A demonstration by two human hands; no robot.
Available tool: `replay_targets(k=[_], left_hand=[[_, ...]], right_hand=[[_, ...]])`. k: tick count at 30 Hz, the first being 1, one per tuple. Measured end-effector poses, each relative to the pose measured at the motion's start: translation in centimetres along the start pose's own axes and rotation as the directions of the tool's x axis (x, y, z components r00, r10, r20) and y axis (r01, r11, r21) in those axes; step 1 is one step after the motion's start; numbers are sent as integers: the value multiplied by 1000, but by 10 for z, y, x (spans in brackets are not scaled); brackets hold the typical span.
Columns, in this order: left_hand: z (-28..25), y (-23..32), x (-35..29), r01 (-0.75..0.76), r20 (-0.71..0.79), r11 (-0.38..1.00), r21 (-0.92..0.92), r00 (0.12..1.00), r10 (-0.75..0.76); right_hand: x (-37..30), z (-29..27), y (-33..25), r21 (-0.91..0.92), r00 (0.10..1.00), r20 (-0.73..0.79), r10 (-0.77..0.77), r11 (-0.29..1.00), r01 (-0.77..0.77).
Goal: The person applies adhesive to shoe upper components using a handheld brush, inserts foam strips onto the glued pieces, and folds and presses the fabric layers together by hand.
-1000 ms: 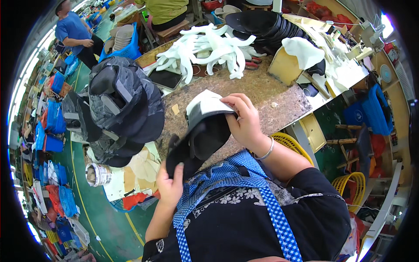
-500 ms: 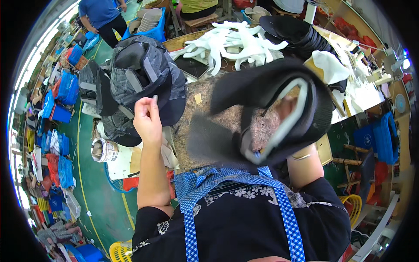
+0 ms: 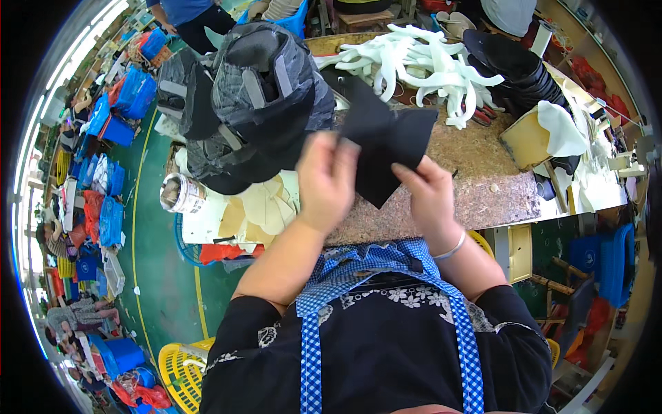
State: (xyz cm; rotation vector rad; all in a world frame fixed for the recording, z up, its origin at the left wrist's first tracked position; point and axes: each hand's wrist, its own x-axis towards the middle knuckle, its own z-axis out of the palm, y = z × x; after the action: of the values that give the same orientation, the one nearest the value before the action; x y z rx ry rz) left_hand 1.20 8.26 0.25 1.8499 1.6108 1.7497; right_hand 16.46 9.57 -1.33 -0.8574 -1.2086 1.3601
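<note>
Both of my hands hold a dark, folded black fabric piece (image 3: 389, 152) above the speckled work board, its pointed corner hanging down. At its left edge, my left hand (image 3: 327, 181) is closed and somewhat blurred. My right hand (image 3: 429, 194) pinches the lower right edge between thumb and fingers. Close to my left hand stands a heap of black-and-grey sewn fabric pieces (image 3: 258, 86) with light grey strips. Behind the held piece lies a tangled pile of white curved foam strips (image 3: 414, 65).
A stack of black curved pieces (image 3: 510, 65) stands at the far right, near a yellowish block (image 3: 527, 138) with a white sheet on it. Left of the board are a white tub (image 3: 181, 193) and cream flat cut pieces (image 3: 265, 207). A yellow basket (image 3: 181, 376) stands lower left.
The black piece, earlier spread wide with a white strip showing around my right arm, is now folded smaller between both hands. My left hand has moved right from the heap onto it.
</note>
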Motion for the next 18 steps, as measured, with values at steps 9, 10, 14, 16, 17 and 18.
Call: replay_targets(k=[9, 10, 14, 16, 17, 18], left_hand=[[-31, 11, 23, 687, 617, 289, -667, 726, -302], [-34, 15, 23, 690, 614, 275, -669, 722, -317], [-45, 18, 15, 767, 713, 423, -483, 625, -319], [-50, 24, 13, 709, 706, 550, -440, 652, -276], [-53, 27, 12, 679, 683, 577, -454, 681, -264], [-55, 30, 9, 681, 680, 575, -453, 681, -272]], right_hand=[[-13, -31, -13, 476, 865, 499, 48, 819, -320], [-16, -24, -18, 467, 861, 504, 67, 818, -337], [-26, -9, -19, 552, 893, 356, 274, 709, -438], [-32, -3, -19, 497, 926, 332, 179, 801, -333], [-34, 2, -23, 490, 932, 316, 176, 811, -319], [-35, 3, -21, 488, 929, 321, 181, 809, -327]])
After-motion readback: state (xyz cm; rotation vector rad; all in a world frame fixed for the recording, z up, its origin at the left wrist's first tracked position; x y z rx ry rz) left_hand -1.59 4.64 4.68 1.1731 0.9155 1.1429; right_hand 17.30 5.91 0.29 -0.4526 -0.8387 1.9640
